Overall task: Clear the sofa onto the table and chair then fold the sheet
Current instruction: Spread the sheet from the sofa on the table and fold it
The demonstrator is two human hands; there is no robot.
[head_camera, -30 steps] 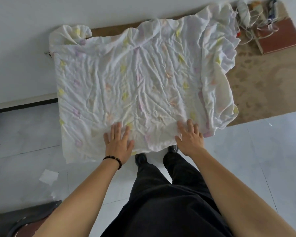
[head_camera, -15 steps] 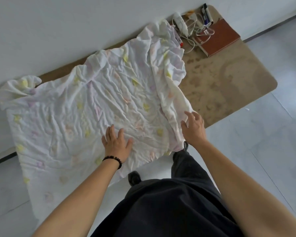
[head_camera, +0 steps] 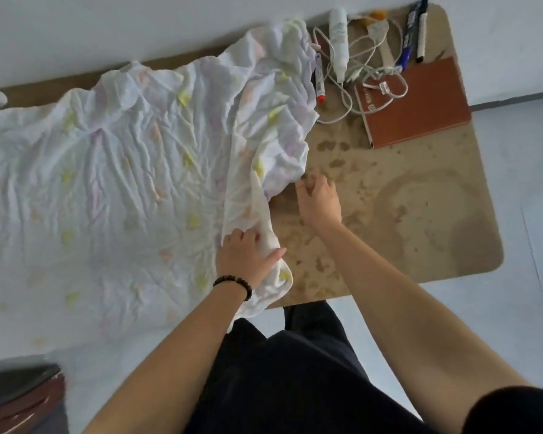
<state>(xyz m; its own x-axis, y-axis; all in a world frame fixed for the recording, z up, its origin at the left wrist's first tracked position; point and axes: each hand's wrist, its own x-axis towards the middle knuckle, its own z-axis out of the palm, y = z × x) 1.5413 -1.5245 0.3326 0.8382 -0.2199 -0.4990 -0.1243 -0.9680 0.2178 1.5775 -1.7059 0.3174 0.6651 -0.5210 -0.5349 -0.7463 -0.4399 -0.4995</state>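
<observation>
Two bare hands work at the near edge of the tan, stained table (head_camera: 420, 214) as I look down over black trousers. My left hand (head_camera: 246, 260), with a dark bead bracelet (head_camera: 234, 285) at the wrist, has its grip clamped on the near right corner of the crumpled white sheet with pale yellow and pink spots (head_camera: 123, 183). My right hand (head_camera: 318, 203) sits just beside the sheet's right edge, fingers curled together; whether they pinch cloth I cannot tell. The sheet covers the table's left part, its near side hanging over the edge. Farther off lie a red-brown notebook (head_camera: 420, 111), tangled white cables (head_camera: 351, 79) and marker pens (head_camera: 413, 36). Half a second ago both palms lay flat on the sheet; the left has since closed on the corner and the right has slid off to the edge.
</observation>
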